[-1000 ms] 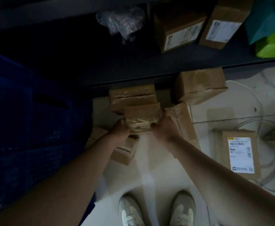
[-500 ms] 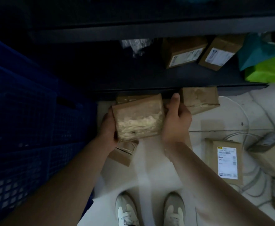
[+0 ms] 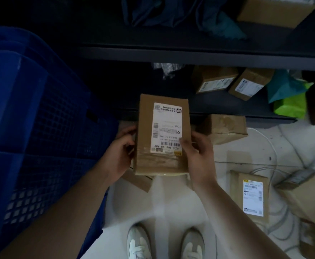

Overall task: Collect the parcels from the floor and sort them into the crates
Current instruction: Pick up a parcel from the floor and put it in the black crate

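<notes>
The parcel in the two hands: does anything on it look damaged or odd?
Its label reads upside down from this view, and the tape below it is wrinkled. No tear or dent shows on the parcel.

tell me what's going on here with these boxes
A person holds a cardboard parcel with both hands, left hand on its left edge and right hand on its right, label facing up. Blue crates stand to the left. Other parcels lie on the floor by the shoes and on the low shelf.
</notes>
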Available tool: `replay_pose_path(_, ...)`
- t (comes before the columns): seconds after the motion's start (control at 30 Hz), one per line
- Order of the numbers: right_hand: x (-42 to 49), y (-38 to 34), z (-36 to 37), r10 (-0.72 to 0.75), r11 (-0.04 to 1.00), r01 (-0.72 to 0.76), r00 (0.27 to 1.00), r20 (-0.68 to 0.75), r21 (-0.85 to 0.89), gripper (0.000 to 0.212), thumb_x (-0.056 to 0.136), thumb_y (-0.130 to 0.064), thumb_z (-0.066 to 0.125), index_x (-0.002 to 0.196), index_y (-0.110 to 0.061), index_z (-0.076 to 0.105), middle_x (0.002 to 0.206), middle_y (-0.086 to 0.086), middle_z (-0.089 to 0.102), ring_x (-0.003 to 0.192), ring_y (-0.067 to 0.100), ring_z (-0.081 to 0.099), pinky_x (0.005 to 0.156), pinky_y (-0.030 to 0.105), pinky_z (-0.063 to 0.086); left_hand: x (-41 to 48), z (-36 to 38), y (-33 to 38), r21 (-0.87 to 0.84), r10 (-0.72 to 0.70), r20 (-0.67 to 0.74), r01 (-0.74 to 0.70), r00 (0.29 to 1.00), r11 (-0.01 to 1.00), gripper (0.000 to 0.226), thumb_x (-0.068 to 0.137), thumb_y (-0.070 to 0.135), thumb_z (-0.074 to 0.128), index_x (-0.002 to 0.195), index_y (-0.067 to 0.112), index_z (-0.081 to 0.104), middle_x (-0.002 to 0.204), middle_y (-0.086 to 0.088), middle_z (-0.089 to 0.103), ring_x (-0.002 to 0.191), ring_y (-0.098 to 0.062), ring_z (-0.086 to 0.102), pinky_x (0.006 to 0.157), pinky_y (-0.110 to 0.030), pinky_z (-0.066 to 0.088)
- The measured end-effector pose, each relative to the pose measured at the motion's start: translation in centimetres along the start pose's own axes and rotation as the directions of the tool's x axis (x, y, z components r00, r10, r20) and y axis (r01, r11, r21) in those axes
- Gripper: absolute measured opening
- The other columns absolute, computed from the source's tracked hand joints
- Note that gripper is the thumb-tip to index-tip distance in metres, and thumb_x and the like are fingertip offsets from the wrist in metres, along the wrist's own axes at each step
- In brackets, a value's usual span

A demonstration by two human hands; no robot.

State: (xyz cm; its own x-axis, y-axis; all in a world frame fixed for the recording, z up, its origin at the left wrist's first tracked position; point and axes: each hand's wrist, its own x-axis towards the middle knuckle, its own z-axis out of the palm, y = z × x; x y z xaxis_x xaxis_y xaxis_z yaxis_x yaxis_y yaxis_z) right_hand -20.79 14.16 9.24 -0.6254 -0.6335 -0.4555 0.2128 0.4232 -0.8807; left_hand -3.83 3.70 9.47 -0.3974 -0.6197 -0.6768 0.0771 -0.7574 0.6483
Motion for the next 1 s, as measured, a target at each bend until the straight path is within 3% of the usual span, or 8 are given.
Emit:
replay_pose_path(0.1,-0.9,0.9,0.4,-0.114,0.993,0.115,0.993,0.03,-0.033,0.023,0.092,-0.027,0.065,0.113,-0.036,0.064,0.107,-0.017,0.071,0.104,0.009,0.068,0.087,0.036,0.055,-0.1,-0.5,-1.2,-0.002,0.041,-0.12,-0.042,0.992,0.999,0.045,0.092,0.003,0.043,0.134,0.017,0.051,0.113,-0.007,0.062,0.098,-0.025,0.055,0.082,-0.037,0.043)
replay_pose_path(0.27,-2.0,1.3,0.3,-0.109,0.986,0.1,0.992,0.06,0.132,0.035,0.099,0.004,0.045,0.105,-0.025,0.064,0.098,-0.011,0.07,0.089,-0.005,0.067,0.073,0.011,0.049,0.1,-1.9,-3.0,0.088,0.023,-0.157,-0.01,0.987,0.996,0.072,0.095,0.001,0.042,0.149,0.046,0.025,0.154,-0.006,0.037,0.13,-0.027,0.049,0.106,-0.044,0.042)
replay_pose_path(0.37,-2.2,1.3,0.0,-0.099,0.992,0.093,0.993,0.07,0.09,0.034,0.102,0.002,0.04,0.113,-0.018,0.065,0.103,-0.007,0.068,0.088,-0.008,0.064,0.072,0.006,0.048,-0.8,-1.6,-3.2,0.018,0.022,-0.241,-0.018,0.97,1.0,0.056,0.09,-0.005,0.039,0.141,0.019,0.043,0.106,-0.005,0.07,0.09,-0.019,0.065,0.073,-0.032,0.056)
replay_pose_path(0.43,-2.3,1.3,-0.2,-0.113,0.992,0.118,0.99,0.086,-0.05,0.032,0.105,-0.007,0.039,0.124,-0.019,0.062,0.109,-0.009,0.066,0.096,-0.004,0.063,0.08,0.011,0.05,-1.6,-1.0,-2.9,-0.082,0.023,-0.22,-0.043,0.975,0.996,0.043,0.093,-0.001,0.034,0.124,0.016,0.059,0.085,-0.003,0.071,0.077,-0.018,0.065,0.063,-0.028,0.055)
replay_pose_path(0.53,-2.3,1.5,0.0,-0.121,0.984,0.135,0.985,0.12,-0.118,0.028,0.105,-0.02,0.044,0.124,-0.034,0.061,0.112,-0.02,0.067,0.106,0.001,0.063,0.095,0.024,0.051,-2.0,-0.1,-2.5,-0.113,0.045,-0.165,-0.064,0.985,0.992,0.033,0.103,0.02,0.039,0.126,0.007,0.058,0.093,-0.007,0.069,0.081,-0.022,0.068,0.068,-0.033,0.057)
replay_pose_path(0.67,-2.8,-0.1,0.8,0.095,0.958,-0.182,0.93,0.354,0.221,0.065,0.091,-0.066,0.045,0.136,-0.02,0.057,0.128,0.01,0.067,0.118,0.029,0.064,0.102,0.052,0.05,-1.3,-0.1,-4.0,0.087,-0.078,-0.265,0.104,0.961,0.991,0.044,0.099,0.029,0.055,0.136,0.005,0.051,0.11,-0.021,0.065,0.081,-0.023,0.064,0.064,-0.029,0.056)
replay_pose_path(0.8,-2.1,-2.3,-0.3,0.143,0.898,-0.328,0.849,0.508,0.294,0.035,0.1,-0.04,0.046,0.12,-0.019,0.065,0.111,0.005,0.074,0.103,0.021,0.072,0.091,0.039,0.055,-1.5,-0.7,-4.5,0.036,-0.243,-0.175,0.253,0.954,0.967,0.074,0.08,0.068,0.061,0.132,0.015,0.058,0.132,-0.017,0.061,0.112,-0.024,0.062,0.096,-0.041,0.051)
replay_pose_path(1.0,0.2,-0.9,-1.4,0.126,0.991,-0.114,0.968,0.216,-0.067,0.035,0.102,-0.03,0.044,0.131,-0.046,0.055,0.129,-0.007,0.062,0.116,0.018,0.059,0.103,0.049,0.047,-0.8,-0.1,-4.0,0.228,0.006,-0.304,0.067,0.953,0.971,0.084,0.059,0.086,0.061,0.123,0.032,0.06,0.121,0.001,0.067,0.109,-0.023,0.064,0.095,-0.048,0.052)
